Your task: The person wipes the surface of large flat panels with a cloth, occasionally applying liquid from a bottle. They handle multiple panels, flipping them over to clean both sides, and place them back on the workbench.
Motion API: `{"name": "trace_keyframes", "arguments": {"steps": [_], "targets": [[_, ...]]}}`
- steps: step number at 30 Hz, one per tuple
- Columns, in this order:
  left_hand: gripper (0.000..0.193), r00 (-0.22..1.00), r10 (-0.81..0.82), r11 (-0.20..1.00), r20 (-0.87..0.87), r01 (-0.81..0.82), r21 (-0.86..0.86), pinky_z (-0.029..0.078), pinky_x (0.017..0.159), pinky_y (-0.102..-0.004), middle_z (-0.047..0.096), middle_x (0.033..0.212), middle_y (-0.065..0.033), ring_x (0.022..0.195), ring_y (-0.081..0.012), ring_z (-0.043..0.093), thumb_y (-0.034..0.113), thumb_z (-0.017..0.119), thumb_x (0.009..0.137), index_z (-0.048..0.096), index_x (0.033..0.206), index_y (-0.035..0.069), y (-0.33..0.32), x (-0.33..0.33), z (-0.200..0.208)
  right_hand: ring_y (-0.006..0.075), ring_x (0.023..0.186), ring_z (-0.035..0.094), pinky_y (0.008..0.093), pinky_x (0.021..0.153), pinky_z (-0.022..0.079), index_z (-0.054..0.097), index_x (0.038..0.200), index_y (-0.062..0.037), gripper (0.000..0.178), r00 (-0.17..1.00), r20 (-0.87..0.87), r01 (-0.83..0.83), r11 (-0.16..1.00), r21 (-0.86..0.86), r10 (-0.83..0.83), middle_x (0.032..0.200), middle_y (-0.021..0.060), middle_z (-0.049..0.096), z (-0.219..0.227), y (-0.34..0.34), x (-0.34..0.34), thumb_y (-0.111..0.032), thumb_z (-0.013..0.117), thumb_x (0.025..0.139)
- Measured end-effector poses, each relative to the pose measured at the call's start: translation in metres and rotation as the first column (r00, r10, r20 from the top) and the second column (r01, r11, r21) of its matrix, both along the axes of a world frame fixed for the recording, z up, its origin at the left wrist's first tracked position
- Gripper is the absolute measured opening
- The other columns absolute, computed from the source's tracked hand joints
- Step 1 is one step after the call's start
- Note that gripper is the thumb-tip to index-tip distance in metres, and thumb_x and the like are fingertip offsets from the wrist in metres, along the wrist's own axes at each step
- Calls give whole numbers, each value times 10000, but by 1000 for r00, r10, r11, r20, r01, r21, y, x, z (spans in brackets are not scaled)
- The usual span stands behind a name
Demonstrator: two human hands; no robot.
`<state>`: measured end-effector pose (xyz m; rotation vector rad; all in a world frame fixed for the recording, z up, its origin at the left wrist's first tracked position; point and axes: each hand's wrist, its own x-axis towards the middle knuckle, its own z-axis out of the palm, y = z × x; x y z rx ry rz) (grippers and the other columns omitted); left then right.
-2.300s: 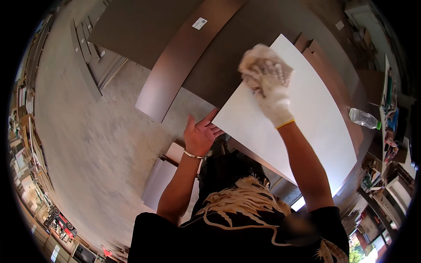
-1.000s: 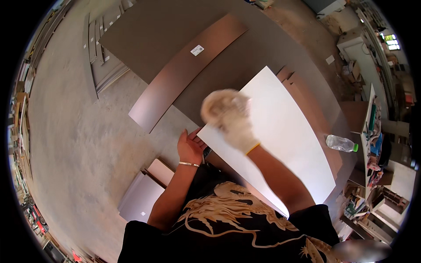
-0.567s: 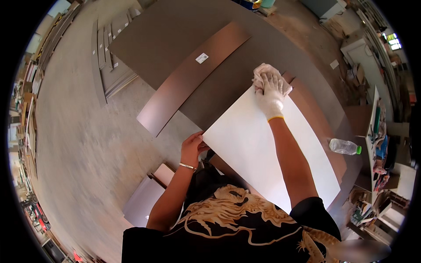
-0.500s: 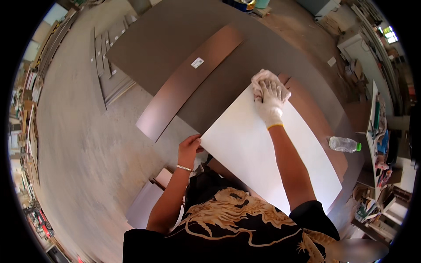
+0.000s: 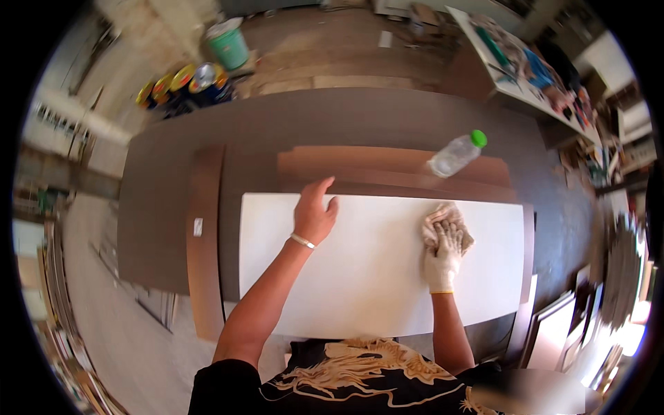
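Note:
A long white panel (image 5: 366,277) lies across the dark brown sheet (image 5: 277,121) in front of me. My right hand (image 5: 443,263), in a white knit glove with a yellow edge, presses a crumpled pale cloth (image 5: 443,213) onto the panel's right part. Bare and with a silver bracelet at the wrist, my left hand (image 5: 316,216) is over the panel's far edge, left of the middle. Its thumb and fingers are apart with nothing between them. Whether it touches the panel, I cannot tell.
Brown boards (image 5: 360,162) lie beyond the panel, with a clear green-capped bottle (image 5: 456,155) on them. Left of the panel is a narrow brown strip (image 5: 205,277). Cans (image 5: 183,79) and a green bucket (image 5: 229,50) stand far left; a cluttered bench (image 5: 508,76) stands far right.
My view has turned, so the panel now lies crosswise. My left hand has left the panel's corner and come over its far edge. The cloth under my right hand is elsewhere on the panel.

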<state>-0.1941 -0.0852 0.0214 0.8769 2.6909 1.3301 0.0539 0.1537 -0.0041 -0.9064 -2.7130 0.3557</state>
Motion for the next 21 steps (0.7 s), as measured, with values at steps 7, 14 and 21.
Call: {"name": "trace_keyframes", "arguments": {"steps": [7,14,21], "targets": [[1090,848,-504,863,164,498,77,376,1221,-436,401,1620,-216,1488,-370,414,320,876,820,209,1639,49,265,-26,-20,343,1464,462,471,1266,291,676,1348,-114,447,806,-124,575,815,-68,-579,1473,131,609,-7,106,92,-60,591,913],[775,832,-415,902,369,321,290,500,1067,-429,666,1317,-194,1239,-348,634,329,926,737,576,1361,31,358,-9,-59,350,1403,535,505,1241,333,732,1220,-93,371,925,-168,335,941,-52,-339,1367,142,679,13,72,99,-37,629,869],[466,774,-586,810,-242,570,-140,490,1027,-466,709,1135,-137,1103,-341,663,178,872,732,641,1113,39,306,-12,13,285,1303,595,459,1160,441,646,1316,-27,325,518,-432,-51,478,-877,-738,1301,97,700,-5,52,73,-144,575,1021]]}}
